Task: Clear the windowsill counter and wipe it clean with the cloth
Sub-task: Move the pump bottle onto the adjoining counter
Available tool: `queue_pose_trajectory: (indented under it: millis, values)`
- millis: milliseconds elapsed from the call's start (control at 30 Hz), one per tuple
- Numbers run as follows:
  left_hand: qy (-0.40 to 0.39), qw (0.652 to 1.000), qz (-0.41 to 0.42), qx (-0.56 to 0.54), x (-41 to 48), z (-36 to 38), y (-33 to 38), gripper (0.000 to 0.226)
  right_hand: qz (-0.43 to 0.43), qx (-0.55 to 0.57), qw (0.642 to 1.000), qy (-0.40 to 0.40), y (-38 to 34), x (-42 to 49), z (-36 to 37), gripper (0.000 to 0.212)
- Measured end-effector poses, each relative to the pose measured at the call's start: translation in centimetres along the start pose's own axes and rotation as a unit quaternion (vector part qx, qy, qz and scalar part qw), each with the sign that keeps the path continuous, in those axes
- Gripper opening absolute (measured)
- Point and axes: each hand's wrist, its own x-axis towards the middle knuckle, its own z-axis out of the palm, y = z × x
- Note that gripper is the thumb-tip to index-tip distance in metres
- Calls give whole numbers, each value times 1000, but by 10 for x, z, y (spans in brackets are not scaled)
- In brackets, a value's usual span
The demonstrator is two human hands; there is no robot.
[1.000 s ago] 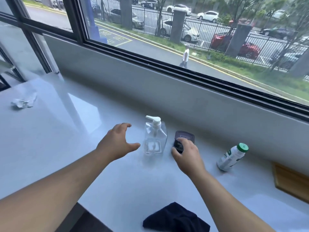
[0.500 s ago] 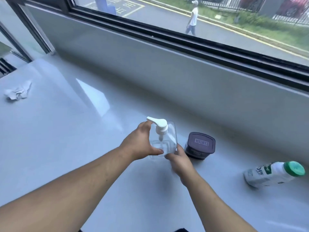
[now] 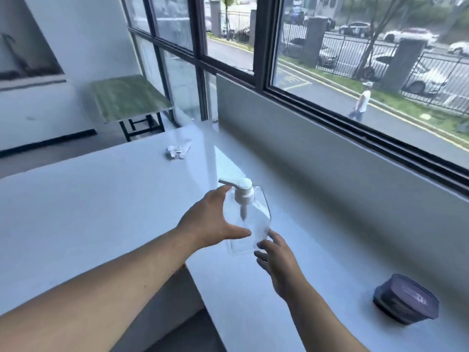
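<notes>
Pump bottle between both hands' fingers

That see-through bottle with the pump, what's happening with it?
A person is holding the clear pump bottle with both bare hands: the left hand grips its side and the right hand steadies the bottom. It looks lifted off the white windowsill counter, probably to clear it away. A dark lidded container and a crumpled white paper lie on the counter. No wiping cloth is in view.
</notes>
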Motion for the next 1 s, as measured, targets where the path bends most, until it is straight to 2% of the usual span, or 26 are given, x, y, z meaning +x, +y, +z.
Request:
queue_pose_trajectory:
  millis: [200, 433, 733, 900, 1000]
  values:
    - [112, 992, -52, 2, -113, -167, -123, 125, -49, -46, 991, -112, -18, -70, 202, 44]
    - [203, 967, -151, 19, -278, -290, -263, 125, -54, -126, 957, -256, 32, -154, 414, 42]
    - [301, 909, -289, 7, -441, -368, -392, 123, -50, -225, 891, -391, 98, -230, 610, 41]
    - [313, 879, -361, 2, -490, -381, -454, 126, -21, -253, 866, -432, 140, -242, 688, 43]
    - [308, 868, -390, -6, -499, -381, -496, 125, 12, -267, 857, -441, 166, -235, 726, 52]
